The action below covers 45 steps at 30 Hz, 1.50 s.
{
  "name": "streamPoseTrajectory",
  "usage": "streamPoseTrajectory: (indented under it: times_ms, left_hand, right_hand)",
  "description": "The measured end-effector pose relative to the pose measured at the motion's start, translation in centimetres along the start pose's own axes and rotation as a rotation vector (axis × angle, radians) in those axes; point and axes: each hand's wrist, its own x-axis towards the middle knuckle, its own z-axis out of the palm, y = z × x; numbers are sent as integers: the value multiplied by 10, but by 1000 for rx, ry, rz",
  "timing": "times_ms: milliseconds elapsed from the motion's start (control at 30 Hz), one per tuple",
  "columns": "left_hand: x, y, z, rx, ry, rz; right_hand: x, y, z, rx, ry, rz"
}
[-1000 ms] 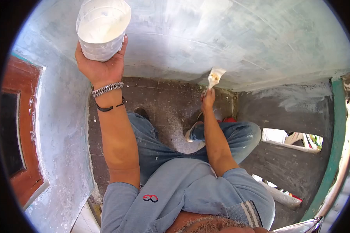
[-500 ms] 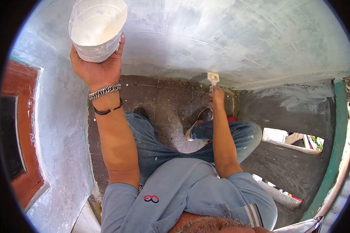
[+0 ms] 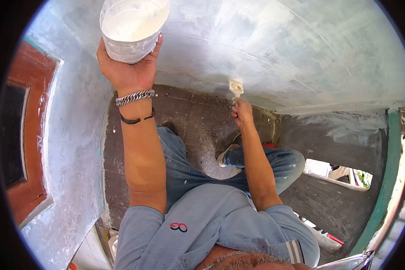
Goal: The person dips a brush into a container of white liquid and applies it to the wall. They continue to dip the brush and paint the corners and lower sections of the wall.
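My left hand (image 3: 129, 67) is wrapped around the base of a white plastic container (image 3: 132, 49), tilted so that the white paint (image 3: 135, 22) inside shows. Lower and to the right, my right hand (image 3: 242, 111) is closed on the handle of a paintbrush (image 3: 236, 88). The brush head meets the bottom of the pale, streaky wall (image 3: 279, 54), just above the floor. Whitish paint coats the bristles.
Dark floor tiles (image 3: 175, 103) with paint specks lie below the wall. To the left is a brown wooden frame (image 3: 33, 121) with a dark pane. A dark low wall (image 3: 333, 130) with slot openings and a green post (image 3: 387, 180) stand on the right.
The brush in my right hand has shifted slightly left along the wall's lower edge. My left hand and the container appear farther right and a little higher, as the whole view has turned somewhat.
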Motion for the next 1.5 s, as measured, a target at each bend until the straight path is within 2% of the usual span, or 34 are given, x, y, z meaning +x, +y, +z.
streamPoseTrajectory:
  times_ms: [100,167,300,400,500,633,733,833,867,967,1100,1167,1267,1333,1500]
  left_hand:
    - [1,7,-6,-39,-16,2]
    - [1,11,-8,-67,-16,7]
    - [-2,8,-6,-82,-3,13]
    - [-1,11,-9,-56,-17,12]
    - [-2,13,-7,-62,6,16]
    - [-2,14,-7,-78,26,4]
    - [-1,12,-7,-92,15,3]
    - [-1,10,-6,-95,1,0]
    - [-2,10,-6,-95,5,0]
    - [-2,10,-5,-78,5,8]
    - [1,9,-8,-67,8,27]
    - [1,8,-9,-72,9,24]
    - [2,3,-7,-69,-18,6]
    - [0,1,-5,-62,-8,1]
    - [-2,3,-4,-59,6,9]
  right_hand:
    - [-52,-1,27,80,-1,-81]
    - [-60,30,33,63,21,-25]
    - [-10,69,26,-57,-71,154]
    - [-19,18,54,12,-124,-13]
    - [-79,-43,83,72,-214,-127]
    - [-121,-40,77,53,-224,-261]
    - [-89,7,45,59,-151,-45]
    - [-26,49,7,-5,-62,85]
    - [-23,43,10,12,0,13]
    - [-44,-11,17,70,-22,-144]
    - [-104,-45,23,110,-162,-222]
    - [-112,-37,24,154,-181,-282]
    - [-65,15,23,102,-188,-359]
    - [-28,49,30,103,-110,-279]
    - [34,109,21,-115,-132,-155]
